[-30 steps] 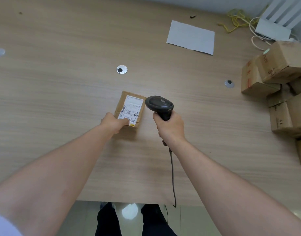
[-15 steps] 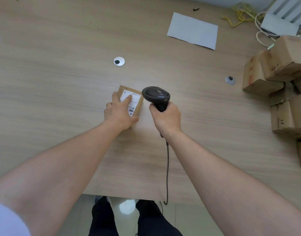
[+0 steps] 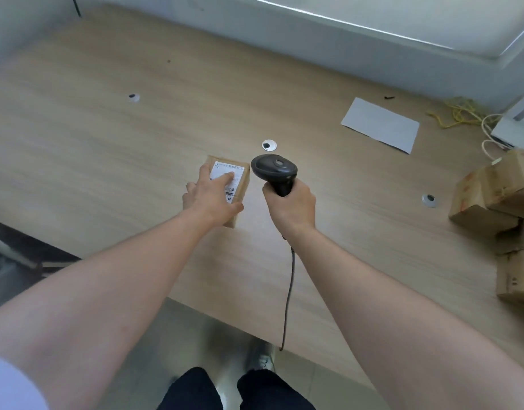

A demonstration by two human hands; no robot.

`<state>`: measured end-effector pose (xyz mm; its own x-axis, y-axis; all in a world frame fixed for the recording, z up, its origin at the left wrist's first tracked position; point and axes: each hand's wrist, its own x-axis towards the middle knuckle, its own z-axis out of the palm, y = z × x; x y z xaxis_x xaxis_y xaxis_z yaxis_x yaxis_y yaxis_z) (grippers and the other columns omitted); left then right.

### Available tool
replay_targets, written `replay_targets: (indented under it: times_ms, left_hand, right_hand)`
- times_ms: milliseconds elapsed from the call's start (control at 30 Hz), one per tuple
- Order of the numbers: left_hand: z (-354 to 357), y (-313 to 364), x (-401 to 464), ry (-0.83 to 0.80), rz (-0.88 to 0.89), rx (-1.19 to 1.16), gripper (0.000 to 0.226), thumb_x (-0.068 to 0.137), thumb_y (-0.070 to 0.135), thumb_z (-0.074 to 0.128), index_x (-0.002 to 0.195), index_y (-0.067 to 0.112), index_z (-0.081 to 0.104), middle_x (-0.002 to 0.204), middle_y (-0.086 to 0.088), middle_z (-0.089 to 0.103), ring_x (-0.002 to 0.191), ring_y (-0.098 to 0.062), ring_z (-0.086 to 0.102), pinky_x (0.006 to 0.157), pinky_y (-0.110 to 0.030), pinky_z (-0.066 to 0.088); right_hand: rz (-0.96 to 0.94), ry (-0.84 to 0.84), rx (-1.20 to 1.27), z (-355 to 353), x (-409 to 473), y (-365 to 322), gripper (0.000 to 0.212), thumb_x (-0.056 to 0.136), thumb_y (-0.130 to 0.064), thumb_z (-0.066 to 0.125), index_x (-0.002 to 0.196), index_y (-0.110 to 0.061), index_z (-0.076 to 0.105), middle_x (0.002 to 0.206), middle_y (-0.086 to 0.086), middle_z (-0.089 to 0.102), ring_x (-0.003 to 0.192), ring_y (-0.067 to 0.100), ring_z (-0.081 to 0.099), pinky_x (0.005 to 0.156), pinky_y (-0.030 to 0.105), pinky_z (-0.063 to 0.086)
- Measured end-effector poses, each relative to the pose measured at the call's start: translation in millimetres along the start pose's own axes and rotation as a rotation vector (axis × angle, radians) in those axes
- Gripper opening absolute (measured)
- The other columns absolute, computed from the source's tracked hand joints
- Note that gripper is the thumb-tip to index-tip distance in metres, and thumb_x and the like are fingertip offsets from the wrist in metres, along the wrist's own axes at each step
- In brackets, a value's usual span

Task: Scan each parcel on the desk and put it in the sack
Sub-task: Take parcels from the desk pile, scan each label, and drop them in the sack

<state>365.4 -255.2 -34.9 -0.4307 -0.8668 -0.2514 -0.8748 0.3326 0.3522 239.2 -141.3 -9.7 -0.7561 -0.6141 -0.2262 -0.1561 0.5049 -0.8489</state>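
A small brown parcel [image 3: 244, 184] with a white label lies on the wooden desk [image 3: 106, 149] near its front edge. My left hand [image 3: 213, 198] holds it from above, the index finger lying along the label, the thumb against its near right edge and the other fingers over its left side. Just right of the parcel, my right hand [image 3: 291, 205] grips the handle of a black barcode scanner [image 3: 274, 168]. The scanner's cable [image 3: 288, 306] hangs over the desk's front edge. No sack is in view.
Several stacked cardboard parcels [image 3: 497, 193] fill the desk's right side. A white sheet [image 3: 380, 124], yellow cables [image 3: 459, 113] and a white device [image 3: 515, 128] lie at the back right. Round cable grommets [image 3: 269, 145] dot the top. A wall runs behind.
My left hand slid from the parcel's near end up over its top and label. The scanner stays beside the parcel. My head has lifted, showing more of the desk and wall.
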Motion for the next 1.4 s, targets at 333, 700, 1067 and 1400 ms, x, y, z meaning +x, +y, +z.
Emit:
replay_targets:
  times_ms: [333, 700, 1067, 1400]
  left_hand:
    - [-117, -122, -80, 0.178, -0.054, -0.048, 0.076, 0.085, 0.056, 0.071, 0.154, 0.045, 0.041, 0.156, 0.002, 0.023, 0.119, -0.035, 0.045, 0.102, -0.044, 0.047]
    - [-213, -303, -175, 0.315, -0.156, -0.054, 0.079, 0.082, 0.056, 0.075, 0.153, 0.044, 0.043, 0.157, 0.0, 0.02, 0.125, -0.039, 0.043, 0.108, -0.046, 0.039]
    - [-259, -465, -195, 0.351, -0.364, -0.084, 0.078, 0.083, 0.059, 0.073, 0.152, 0.042, 0.044, 0.161, -0.001, 0.016, 0.132, -0.042, 0.039, 0.112, -0.049, 0.036]
    - [-267, -560, -103, 0.271, -0.472, -0.075, 0.074, 0.087, 0.056, 0.071, 0.153, 0.044, 0.04, 0.16, 0.001, 0.015, 0.131, -0.04, 0.04, 0.11, -0.05, 0.041]
  right_hand:
    - [-0.233, -0.055, -0.046, 78, -104, -107, 0.022, 0.089, -0.037, 0.062, 0.074, -0.023, 0.055, 0.067, -0.003, 0.057, 0.062, 0.024, 0.054, 0.058, 0.036, 0.05]
    - [-0.393, -0.182, -0.073, 213, -240, -189, 0.027, 0.091, -0.035, 0.062, 0.07, -0.019, 0.055, 0.062, -0.002, 0.055, 0.058, 0.022, 0.05, 0.056, 0.031, 0.039]
    - [-0.466, -0.399, -0.075, 353, -295, -247, 0.029, 0.089, -0.034, 0.06, 0.066, -0.022, 0.047, 0.059, -0.003, 0.049, 0.056, 0.021, 0.045, 0.055, 0.032, 0.038]
    - [-0.414, -0.48, -0.079, 492, -239, -273, 0.025, 0.092, -0.034, 0.065, 0.07, -0.027, 0.053, 0.063, -0.005, 0.053, 0.059, 0.015, 0.05, 0.056, 0.029, 0.035]
